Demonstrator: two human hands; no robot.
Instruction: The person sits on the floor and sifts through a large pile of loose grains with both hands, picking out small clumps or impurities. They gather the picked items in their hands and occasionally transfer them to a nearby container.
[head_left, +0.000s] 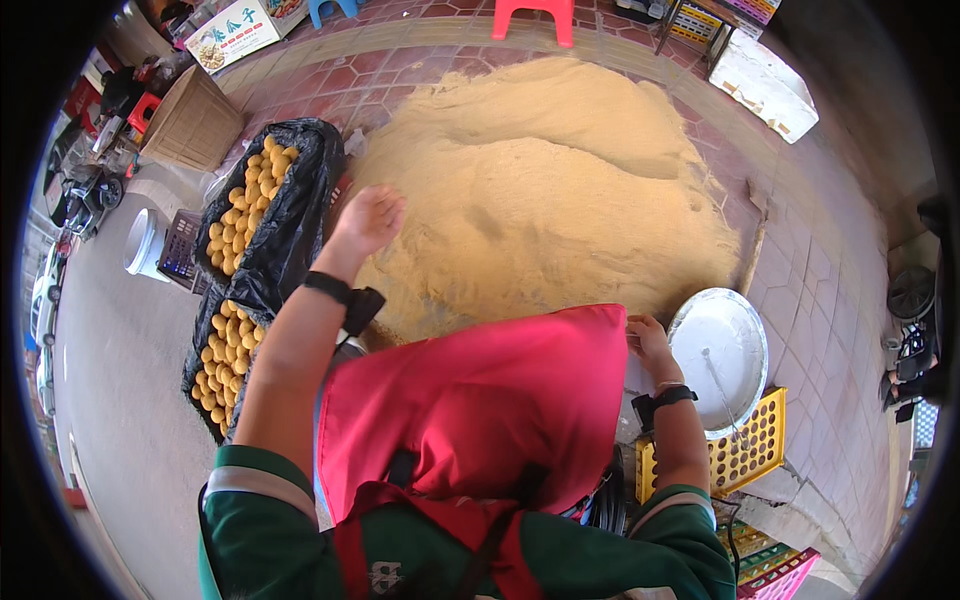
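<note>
My left hand is raised over the left edge of a wide heap of tan, sawdust-like material. Its fingers are loosely curled and a little apart, and I see nothing in them. A red apron spreads over my lap. At the apron's right corner is my right hand, with its fingertips partly hidden by the hem, so a grip on the cloth cannot be made out. Just right of that hand, a round metal basin is coated inside with whitish matter, and a thin rod or wire lies in it.
On the left, crates lined with black plastic hold many tan-coated, egg-shaped pieces. Beyond them are a white bucket and a woven basket. A yellow crate is under the basin. Farther off stand a red stool and a white foam box.
</note>
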